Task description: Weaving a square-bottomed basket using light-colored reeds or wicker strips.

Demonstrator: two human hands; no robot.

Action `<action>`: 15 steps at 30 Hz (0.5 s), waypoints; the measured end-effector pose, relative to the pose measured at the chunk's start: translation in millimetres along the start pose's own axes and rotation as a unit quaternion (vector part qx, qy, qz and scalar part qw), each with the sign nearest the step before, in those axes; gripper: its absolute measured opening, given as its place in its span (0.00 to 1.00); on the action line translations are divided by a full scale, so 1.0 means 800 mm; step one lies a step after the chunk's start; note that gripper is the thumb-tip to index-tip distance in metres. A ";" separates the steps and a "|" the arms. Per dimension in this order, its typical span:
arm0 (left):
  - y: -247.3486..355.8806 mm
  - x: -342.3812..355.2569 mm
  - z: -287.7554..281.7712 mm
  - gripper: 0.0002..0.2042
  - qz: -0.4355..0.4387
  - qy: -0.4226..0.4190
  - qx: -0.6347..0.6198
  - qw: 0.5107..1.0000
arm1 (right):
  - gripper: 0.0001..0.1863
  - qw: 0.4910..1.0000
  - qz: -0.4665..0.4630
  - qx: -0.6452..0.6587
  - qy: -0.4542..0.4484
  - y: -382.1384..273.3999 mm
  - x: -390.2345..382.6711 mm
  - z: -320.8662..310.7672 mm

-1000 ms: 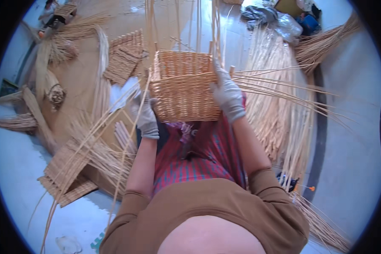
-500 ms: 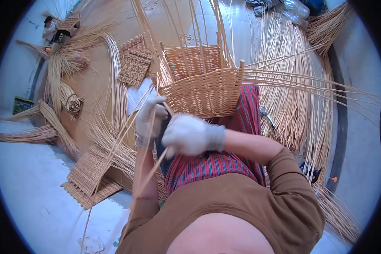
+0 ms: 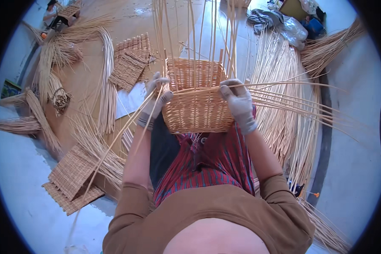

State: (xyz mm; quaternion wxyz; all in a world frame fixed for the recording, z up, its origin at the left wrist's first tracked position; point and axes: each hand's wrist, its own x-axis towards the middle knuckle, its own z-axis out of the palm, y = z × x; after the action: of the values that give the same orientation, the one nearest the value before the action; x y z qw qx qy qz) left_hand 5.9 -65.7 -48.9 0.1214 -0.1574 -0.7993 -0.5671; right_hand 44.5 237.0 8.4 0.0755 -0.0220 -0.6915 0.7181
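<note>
A woven cane basket rests upright on my lap, its long stakes rising above the rim. My left hand, in a pale knitted glove, is closed on cane strands at the basket's left front corner. My right hand, gloved alike, pinches a strand along the front rim at the right corner. Loose long canes stick out sideways from the basket to the right, and others trail down to the left past my left hand.
Cane bundles lie on both sides. Woven mats lie at lower left, more mats beyond the basket. Plastic bags are heaped at upper right. Another person sits at upper left with woven work.
My right hand has gone from low beside my left hand, half a second ago, back to the rim's right corner. My left hand has moved up to the left corner.
</note>
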 end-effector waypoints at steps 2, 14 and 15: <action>0.012 -0.001 0.025 0.32 -0.082 0.024 -0.196 0.977 | 0.04 0.990 -0.095 -0.086 0.062 -0.022 0.017 0.029; 0.000 0.007 0.068 0.14 0.032 0.207 -0.172 0.963 | 0.23 0.942 -0.321 -0.100 -0.012 0.026 0.031 0.028; 0.008 0.007 0.071 0.18 0.002 0.193 -0.246 0.950 | 0.20 0.901 -0.359 -0.240 0.034 0.063 0.009 0.003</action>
State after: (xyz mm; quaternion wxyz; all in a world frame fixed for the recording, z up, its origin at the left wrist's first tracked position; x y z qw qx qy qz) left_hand 2.2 -9.0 -59.7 0.2320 -0.0710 -0.5958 -0.7656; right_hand 33.2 234.3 -41.3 0.3444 0.1858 -0.8006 0.4538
